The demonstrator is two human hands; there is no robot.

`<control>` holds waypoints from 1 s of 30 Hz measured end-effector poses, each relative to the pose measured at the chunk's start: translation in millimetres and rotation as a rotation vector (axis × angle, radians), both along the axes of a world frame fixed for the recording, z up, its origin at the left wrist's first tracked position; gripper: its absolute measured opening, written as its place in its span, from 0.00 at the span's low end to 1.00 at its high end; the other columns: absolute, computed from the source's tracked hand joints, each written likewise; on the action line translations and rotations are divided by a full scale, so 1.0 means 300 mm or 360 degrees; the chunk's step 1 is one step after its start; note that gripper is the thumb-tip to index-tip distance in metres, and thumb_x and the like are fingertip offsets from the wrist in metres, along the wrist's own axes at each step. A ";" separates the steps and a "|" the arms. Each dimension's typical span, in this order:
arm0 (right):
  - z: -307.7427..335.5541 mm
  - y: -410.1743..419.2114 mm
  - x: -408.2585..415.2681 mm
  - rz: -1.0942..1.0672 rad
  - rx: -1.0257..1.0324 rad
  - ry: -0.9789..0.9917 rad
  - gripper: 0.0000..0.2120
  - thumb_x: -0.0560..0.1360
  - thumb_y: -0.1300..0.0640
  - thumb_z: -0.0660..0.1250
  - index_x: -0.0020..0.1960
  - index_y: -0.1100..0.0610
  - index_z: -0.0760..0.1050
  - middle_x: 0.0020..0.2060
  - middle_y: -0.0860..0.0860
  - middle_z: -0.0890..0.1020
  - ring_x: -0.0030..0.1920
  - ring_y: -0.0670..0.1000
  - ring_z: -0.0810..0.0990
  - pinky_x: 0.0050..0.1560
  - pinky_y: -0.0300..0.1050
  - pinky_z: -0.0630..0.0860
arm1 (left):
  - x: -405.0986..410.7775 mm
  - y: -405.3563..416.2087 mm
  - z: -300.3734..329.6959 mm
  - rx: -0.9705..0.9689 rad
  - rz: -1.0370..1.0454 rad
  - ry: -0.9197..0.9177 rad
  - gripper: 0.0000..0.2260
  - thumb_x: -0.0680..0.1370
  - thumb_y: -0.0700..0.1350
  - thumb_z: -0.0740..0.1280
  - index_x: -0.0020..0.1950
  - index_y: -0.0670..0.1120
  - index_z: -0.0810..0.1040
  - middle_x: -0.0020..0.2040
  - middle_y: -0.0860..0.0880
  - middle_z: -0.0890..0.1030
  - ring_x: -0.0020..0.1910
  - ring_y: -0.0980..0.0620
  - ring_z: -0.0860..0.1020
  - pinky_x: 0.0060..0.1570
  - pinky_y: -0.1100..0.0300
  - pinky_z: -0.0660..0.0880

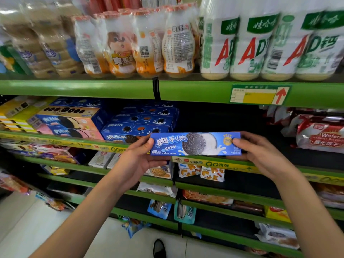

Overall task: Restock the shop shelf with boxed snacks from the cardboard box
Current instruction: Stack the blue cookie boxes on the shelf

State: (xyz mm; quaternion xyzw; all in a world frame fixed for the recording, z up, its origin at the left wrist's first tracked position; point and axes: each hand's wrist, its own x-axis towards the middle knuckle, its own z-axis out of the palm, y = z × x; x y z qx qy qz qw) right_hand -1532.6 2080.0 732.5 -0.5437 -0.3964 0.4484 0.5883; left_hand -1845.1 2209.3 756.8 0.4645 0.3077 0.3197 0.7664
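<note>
- Two hands clamped on one blue biscuit box (195,143), held level in front of the green shelf (242,165).
- Left hand (138,155) gripping the left end, thumb on the printed face.
- Right hand (260,151) pinching the right end, thumb likewise on the front.
- Just beside and behind the left end: stacked blue boxes (141,125) on that shelf.
- Above: drink bottles (149,41).

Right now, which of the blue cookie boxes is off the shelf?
The blue cookie box held lengthwise between the left hand and right hand; the stacked blue boxes lie on the shelf.
</note>
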 end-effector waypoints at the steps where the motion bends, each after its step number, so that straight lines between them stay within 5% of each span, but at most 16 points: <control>1: 0.001 -0.001 0.000 0.0001 -0.0007 -0.0007 0.26 0.62 0.45 0.74 0.57 0.54 0.79 0.50 0.54 0.86 0.51 0.51 0.85 0.46 0.43 0.83 | -0.002 0.001 0.002 0.0049 -0.0011 0.0047 0.24 0.77 0.47 0.66 0.71 0.40 0.69 0.59 0.35 0.80 0.51 0.36 0.82 0.43 0.51 0.82; 5: 0.005 -0.004 0.004 0.0026 -0.0011 0.0006 0.26 0.62 0.42 0.78 0.56 0.52 0.80 0.52 0.56 0.85 0.52 0.51 0.85 0.47 0.45 0.83 | -0.014 0.005 0.011 0.0225 -0.0023 0.0244 0.25 0.76 0.51 0.66 0.70 0.41 0.71 0.51 0.44 0.82 0.41 0.43 0.82 0.33 0.58 0.77; 8: 0.005 0.001 0.004 0.0047 -0.0005 -0.0005 0.33 0.53 0.35 0.82 0.53 0.49 0.82 0.51 0.54 0.86 0.52 0.51 0.85 0.46 0.44 0.82 | -0.017 0.005 0.012 0.0260 -0.0001 0.0299 0.26 0.76 0.51 0.67 0.71 0.40 0.70 0.50 0.44 0.81 0.38 0.46 0.80 0.31 0.59 0.75; 14: 0.003 0.002 0.003 0.0077 -0.0005 -0.0026 0.30 0.53 0.31 0.80 0.50 0.44 0.83 0.52 0.53 0.85 0.53 0.51 0.84 0.48 0.45 0.82 | -0.022 0.005 0.020 0.0278 0.0018 0.0329 0.30 0.75 0.50 0.68 0.73 0.37 0.67 0.54 0.42 0.79 0.38 0.45 0.79 0.31 0.59 0.74; 21: 0.009 -0.010 0.000 0.0086 0.0050 -0.0002 0.25 0.67 0.38 0.69 0.59 0.49 0.76 0.47 0.52 0.86 0.35 0.55 0.84 0.43 0.42 0.82 | -0.010 0.004 0.028 0.0311 -0.0021 0.0307 0.22 0.74 0.50 0.69 0.65 0.42 0.74 0.45 0.45 0.82 0.37 0.46 0.79 0.31 0.60 0.74; 30: 0.013 -0.005 -0.003 0.0111 -0.0006 -0.0019 0.37 0.53 0.27 0.77 0.54 0.48 0.79 0.47 0.53 0.86 0.37 0.55 0.85 0.43 0.41 0.81 | -0.025 0.021 0.029 0.0329 -0.0047 0.0267 0.15 0.75 0.51 0.70 0.59 0.46 0.80 0.45 0.45 0.83 0.36 0.47 0.80 0.30 0.60 0.74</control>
